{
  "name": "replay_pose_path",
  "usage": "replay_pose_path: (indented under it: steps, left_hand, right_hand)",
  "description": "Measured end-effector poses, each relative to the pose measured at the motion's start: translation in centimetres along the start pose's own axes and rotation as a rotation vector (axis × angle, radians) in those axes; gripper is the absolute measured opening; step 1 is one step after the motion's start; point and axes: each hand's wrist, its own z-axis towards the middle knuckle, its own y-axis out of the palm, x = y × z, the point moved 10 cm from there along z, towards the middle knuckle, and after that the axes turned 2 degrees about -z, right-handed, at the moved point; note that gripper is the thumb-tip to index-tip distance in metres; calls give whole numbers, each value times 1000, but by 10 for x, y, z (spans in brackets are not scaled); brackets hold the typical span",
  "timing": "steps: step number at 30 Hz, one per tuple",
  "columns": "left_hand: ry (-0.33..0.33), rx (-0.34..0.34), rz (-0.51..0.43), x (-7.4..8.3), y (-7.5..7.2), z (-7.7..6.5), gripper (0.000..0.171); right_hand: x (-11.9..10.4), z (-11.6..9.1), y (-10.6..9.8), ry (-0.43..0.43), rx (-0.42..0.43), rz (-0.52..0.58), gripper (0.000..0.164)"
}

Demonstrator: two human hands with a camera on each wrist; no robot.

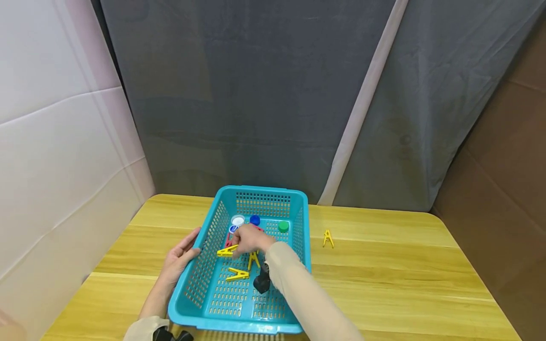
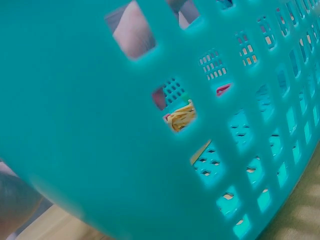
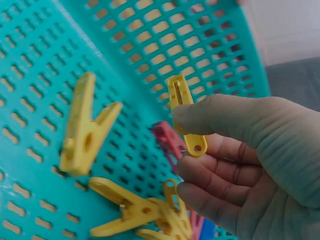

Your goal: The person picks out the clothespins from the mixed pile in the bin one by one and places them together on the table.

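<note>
Inside a turquoise plastic basket (image 1: pixel 247 327), my right hand (image 1: pixel 251 238) pinches a yellow clothespin (image 3: pixel 186 115) between thumb and fingers. Below it lie more yellow clothespins, one lying alone (image 1: pixel 238 274) nearer the front and several bunched (image 3: pixel 135 212) beside a red clothespin (image 3: pixel 167 137). My left hand (image 1: pixel 179 258) holds the basket's left side, its thumb at the rim. Close up in the left wrist view, the basket's perforated wall (image 2: pixel 75 115) hides most of what lies inside.
Toward the basket's far end lie a green cap (image 1: pixel 283 226), a blue cap (image 1: pixel 255 219) and a white round lid (image 1: pixel 237 220). Another yellow clothespin (image 1: pixel 328 238) lies on the wooden table (image 1: pixel 392 274), right of the basket. A grey curtain (image 1: pixel 256 104) hangs behind the table.
</note>
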Motion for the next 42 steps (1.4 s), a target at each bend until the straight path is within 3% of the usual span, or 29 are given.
replay_pose_path:
  steps: [11,18,24,31,42]
  left_hand:
    - [-18,13,2,-1,-2,-1,55]
    - [0,4,-3,-1,-2,-1,55]
    - [-6,13,7,-2,-2,0,55]
    - [-32,7,-13,-3,0,0,56]
    - [-13,2,-32,0,0,0,55]
  right_hand:
    - [3,-12,-34,-15,147,82,17]
    - [13,-27,-50,44,205,151,21]
    - [24,-43,-71,79,312,188,25]
    - [34,-65,-97,105,432,189,29]
    - [49,-97,-129,165,570,152,29]
